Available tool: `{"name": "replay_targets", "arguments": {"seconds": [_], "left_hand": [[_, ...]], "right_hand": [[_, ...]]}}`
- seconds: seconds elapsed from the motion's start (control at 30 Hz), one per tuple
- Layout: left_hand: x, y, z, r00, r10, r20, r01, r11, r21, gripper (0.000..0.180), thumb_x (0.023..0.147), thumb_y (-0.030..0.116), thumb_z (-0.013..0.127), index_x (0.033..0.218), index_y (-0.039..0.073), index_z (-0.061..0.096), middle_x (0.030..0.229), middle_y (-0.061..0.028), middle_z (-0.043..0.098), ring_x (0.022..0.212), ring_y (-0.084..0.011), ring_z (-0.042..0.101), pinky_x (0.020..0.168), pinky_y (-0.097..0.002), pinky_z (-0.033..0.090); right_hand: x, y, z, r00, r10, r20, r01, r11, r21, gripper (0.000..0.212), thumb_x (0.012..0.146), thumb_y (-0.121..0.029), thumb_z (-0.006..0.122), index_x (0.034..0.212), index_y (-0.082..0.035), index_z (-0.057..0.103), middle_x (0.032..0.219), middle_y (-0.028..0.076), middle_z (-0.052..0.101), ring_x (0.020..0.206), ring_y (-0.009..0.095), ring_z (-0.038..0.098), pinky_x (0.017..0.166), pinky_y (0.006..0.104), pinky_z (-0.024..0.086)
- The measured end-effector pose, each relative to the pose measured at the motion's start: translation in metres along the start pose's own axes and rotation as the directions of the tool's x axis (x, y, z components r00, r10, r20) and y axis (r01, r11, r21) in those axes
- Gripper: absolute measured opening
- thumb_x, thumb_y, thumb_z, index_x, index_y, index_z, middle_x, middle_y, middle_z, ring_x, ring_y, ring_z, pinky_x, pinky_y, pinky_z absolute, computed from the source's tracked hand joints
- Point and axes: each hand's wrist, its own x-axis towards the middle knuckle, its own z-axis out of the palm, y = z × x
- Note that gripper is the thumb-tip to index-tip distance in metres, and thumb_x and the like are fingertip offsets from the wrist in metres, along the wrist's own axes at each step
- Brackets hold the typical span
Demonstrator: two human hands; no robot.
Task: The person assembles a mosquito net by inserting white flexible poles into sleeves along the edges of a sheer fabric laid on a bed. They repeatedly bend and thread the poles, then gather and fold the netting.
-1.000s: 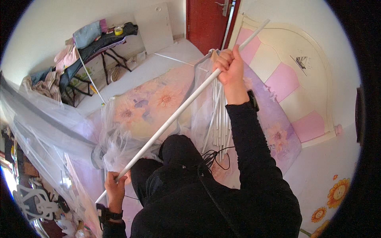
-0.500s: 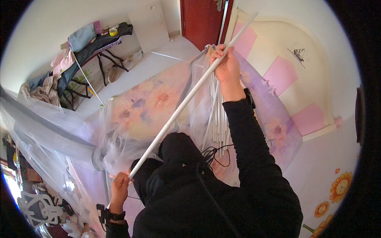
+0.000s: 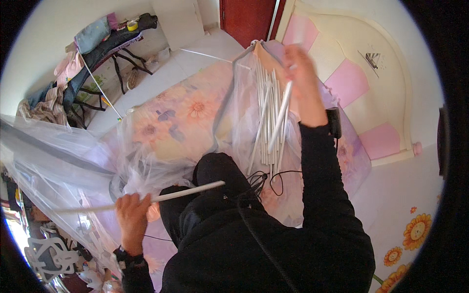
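Note:
My left hand (image 3: 132, 215) is closed round a slim white tube (image 3: 188, 191), which lies almost level across my lap and sticks out on both sides of the fist. My right hand (image 3: 304, 80) is raised toward the headboard and smeared by motion. From under its fingers a thicker-looking white tube (image 3: 279, 119) slants down, seemingly gripped there; the finger detail is lost. Beneath that tube, a bundle of several white tubes (image 3: 264, 132) rests on sheer white netting (image 3: 242, 132) on the bed. My knees in black (image 3: 217, 171) are between the hands.
A flowered bedspread (image 3: 181, 112) covers the bed, and grey-edged netting (image 3: 53, 151) hangs at left. Black cord (image 3: 281, 188) lies near my knees. A cream and pink headboard (image 3: 351, 83) stands at right. Beyond the bed are a clothes-laden bench (image 3: 105, 58) and a red door (image 3: 246, 22).
The long white pole that both hands held is now two separate pieces, one at each hand. The left piece has swung level; my right hand has moved right.

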Motion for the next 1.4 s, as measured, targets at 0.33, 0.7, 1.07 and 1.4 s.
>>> {"name": "replay_targets", "arguments": {"seconds": [0.33, 0.7, 1.07, 1.4], "left_hand": [[0.162, 0.075, 0.028, 0.997, 0.033, 0.071, -0.003, 0.923, -0.384, 0.037, 0.068, 0.015, 0.069, 0.102, 0.008, 0.060, 0.094, -0.0041, 0.058, 0.093, -0.0248, 0.053, 0.083, -0.0434, 0.041], [0.159, 0.056, 0.104, 0.974, 0.185, 0.131, -0.104, 0.879, -0.466, 0.026, 0.071, 0.015, 0.068, 0.095, 0.007, 0.060, 0.099, -0.0063, 0.060, 0.104, -0.0266, 0.053, 0.103, -0.0491, 0.031], [0.132, 0.042, 0.151, 0.896, 0.196, 0.398, 0.083, 0.807, -0.585, 0.017, 0.073, 0.014, 0.067, 0.088, 0.008, 0.061, 0.090, -0.0069, 0.062, 0.093, -0.0281, 0.056, 0.097, -0.0496, 0.037], [0.141, 0.045, 0.156, 0.889, 0.196, 0.413, 0.107, 0.789, -0.605, 0.017, 0.075, 0.015, 0.067, 0.089, 0.008, 0.061, 0.088, -0.0072, 0.062, 0.088, -0.0299, 0.057, 0.093, -0.0467, 0.039]], "right_hand": [[-0.155, 0.084, 0.096, 0.697, 0.432, 0.573, -0.133, 0.863, -0.488, 0.028, 0.090, -0.029, 0.057, 0.099, -0.003, 0.056, 0.079, 0.014, 0.061, 0.075, 0.021, 0.062, 0.069, 0.0367, 0.048], [-0.130, 0.270, -0.158, 0.844, 0.375, -0.384, -0.489, 0.243, -0.838, 0.039, 0.085, -0.028, 0.060, 0.099, 0.006, 0.049, 0.091, 0.031, 0.059, 0.089, 0.047, 0.057, 0.076, 0.0496, 0.045], [-0.122, 0.383, -0.187, 0.793, 0.218, -0.569, -0.553, -0.133, -0.822, 0.039, 0.077, -0.015, 0.063, 0.108, 0.004, 0.048, 0.112, 0.026, 0.050, 0.104, 0.039, 0.050, 0.088, 0.0465, 0.041], [-0.135, 0.419, -0.095, 0.769, 0.448, -0.457, -0.558, 0.118, -0.822, 0.030, 0.081, -0.020, 0.061, 0.097, 0.003, 0.051, 0.092, 0.025, 0.057, 0.085, 0.044, 0.057, 0.073, 0.0484, 0.047]]}}
